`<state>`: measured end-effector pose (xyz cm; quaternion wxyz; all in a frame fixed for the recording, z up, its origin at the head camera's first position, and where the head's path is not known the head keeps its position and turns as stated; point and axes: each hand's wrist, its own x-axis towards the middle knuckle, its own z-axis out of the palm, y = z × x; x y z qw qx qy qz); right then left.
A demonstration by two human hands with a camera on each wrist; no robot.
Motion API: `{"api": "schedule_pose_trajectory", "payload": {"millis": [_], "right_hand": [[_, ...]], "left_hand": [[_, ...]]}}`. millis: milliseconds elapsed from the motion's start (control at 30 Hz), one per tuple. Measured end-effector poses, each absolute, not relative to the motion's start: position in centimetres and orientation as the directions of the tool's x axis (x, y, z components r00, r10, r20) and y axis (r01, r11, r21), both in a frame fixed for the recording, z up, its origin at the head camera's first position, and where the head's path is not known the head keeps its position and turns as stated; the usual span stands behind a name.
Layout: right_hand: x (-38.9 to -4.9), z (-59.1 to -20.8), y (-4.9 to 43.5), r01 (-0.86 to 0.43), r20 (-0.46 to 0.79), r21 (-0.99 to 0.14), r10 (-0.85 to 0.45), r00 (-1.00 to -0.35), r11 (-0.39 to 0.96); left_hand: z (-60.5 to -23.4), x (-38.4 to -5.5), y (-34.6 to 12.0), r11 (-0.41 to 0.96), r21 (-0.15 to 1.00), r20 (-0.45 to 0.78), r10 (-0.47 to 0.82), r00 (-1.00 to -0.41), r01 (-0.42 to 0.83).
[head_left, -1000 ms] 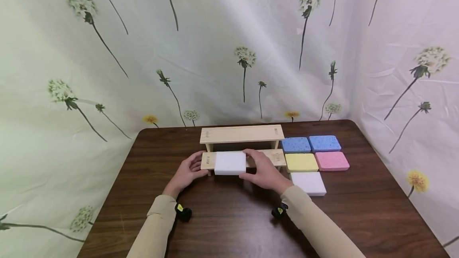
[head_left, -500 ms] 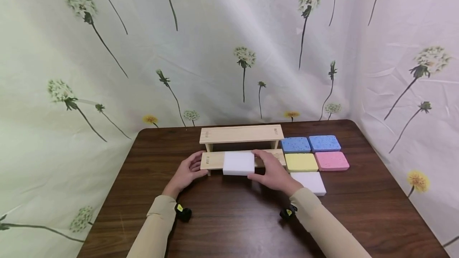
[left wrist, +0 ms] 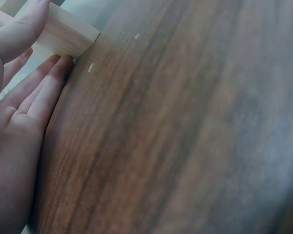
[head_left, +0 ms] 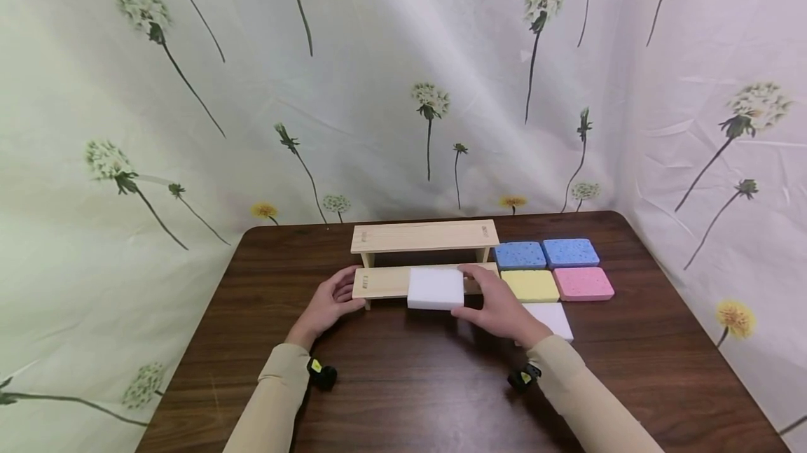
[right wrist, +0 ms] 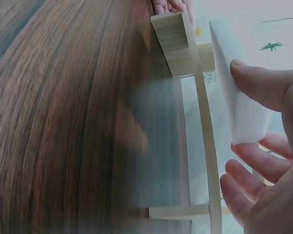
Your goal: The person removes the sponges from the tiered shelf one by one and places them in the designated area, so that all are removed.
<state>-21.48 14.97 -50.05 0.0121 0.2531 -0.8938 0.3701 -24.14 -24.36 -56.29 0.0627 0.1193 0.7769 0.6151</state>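
My right hand [head_left: 497, 307] pinches a white rectangular sponge [head_left: 435, 288] by its right end, thumb at the front corner and fingers at the back. In the right wrist view the sponge [right wrist: 241, 105] appears close over the lower step, with a gap between them. Beneath it is a pale two-step wooden stand [head_left: 382, 283], its upper step bare. At the stand's left end is my left hand [head_left: 324, 309], thumb by the front leg. The left wrist view has its fairly straight fingertips [left wrist: 64, 63] against the wooden side panel [left wrist: 68, 36].
Right of the stand lie two blue sponges [head_left: 570, 251], a yellow sponge [head_left: 531, 286] and a pink sponge [head_left: 583, 283]. A second white sponge [head_left: 550, 318] lies nearer, partly behind my right hand. The dark wooden table [head_left: 403, 383] meets a floral curtain [head_left: 372, 131] at the back.
My right hand has moved steadily to the right with the white sponge, from near the lower step's left end to past its middle. My left hand has stayed in place.
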Motion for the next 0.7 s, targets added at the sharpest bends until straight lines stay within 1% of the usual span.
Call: {"api": "schedule_pose_trajectory", "payload": {"millis": [133, 533, 700], "right_hand": [[-21.4, -50.0, 15.6, -0.455, 0.205, -0.656, -0.438, -0.875, 0.603], [-21.1, -50.3, 17.4, -0.468, 0.242, -0.633, -0.417, -0.876, 0.616], [-21.1, -50.2, 18.1, -0.446, 0.215, -0.635, -0.410, -0.886, 0.631]], "left_hand": [[-56.3, -24.2, -24.4, 0.210, 0.972, 0.050, 0.260, -0.964, 0.107], [-56.5, -24.2, -24.5, 0.220, 0.970, 0.040, 0.258, -0.965, 0.099], [-56.5, -24.3, -24.5, 0.220, 0.971, 0.037, 0.256, -0.966, 0.095]]}}
